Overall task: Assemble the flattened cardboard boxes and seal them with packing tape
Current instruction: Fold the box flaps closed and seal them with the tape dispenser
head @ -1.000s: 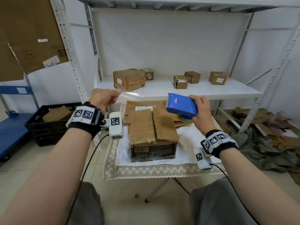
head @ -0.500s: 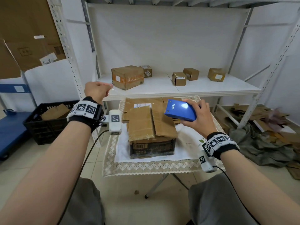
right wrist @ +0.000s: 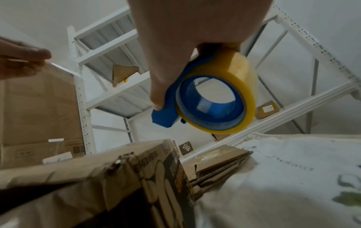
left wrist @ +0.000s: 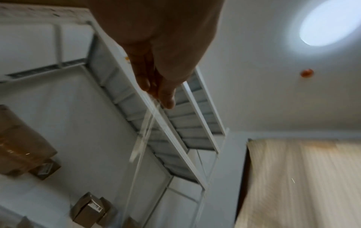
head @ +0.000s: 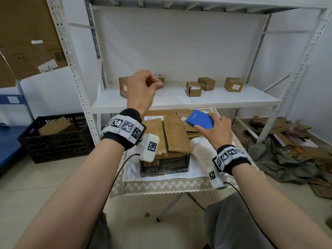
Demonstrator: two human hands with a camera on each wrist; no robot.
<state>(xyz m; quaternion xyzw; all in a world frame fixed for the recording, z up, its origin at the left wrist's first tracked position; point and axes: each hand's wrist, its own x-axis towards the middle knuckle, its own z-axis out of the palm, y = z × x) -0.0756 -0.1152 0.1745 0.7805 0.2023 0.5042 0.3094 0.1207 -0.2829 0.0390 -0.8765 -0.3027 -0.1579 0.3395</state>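
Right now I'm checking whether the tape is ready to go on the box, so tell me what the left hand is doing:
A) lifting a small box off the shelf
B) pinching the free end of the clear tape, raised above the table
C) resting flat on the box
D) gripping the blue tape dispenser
B: the left hand pinches the clear tape strip, while the right hand grips the tape dispenser.

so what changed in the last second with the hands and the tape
The left hand, pinching the tape end, rose and swung right, in front of the shelf boxes. The right hand lowered the dispenser toward the box. Both grips and the box stayed unchanged.
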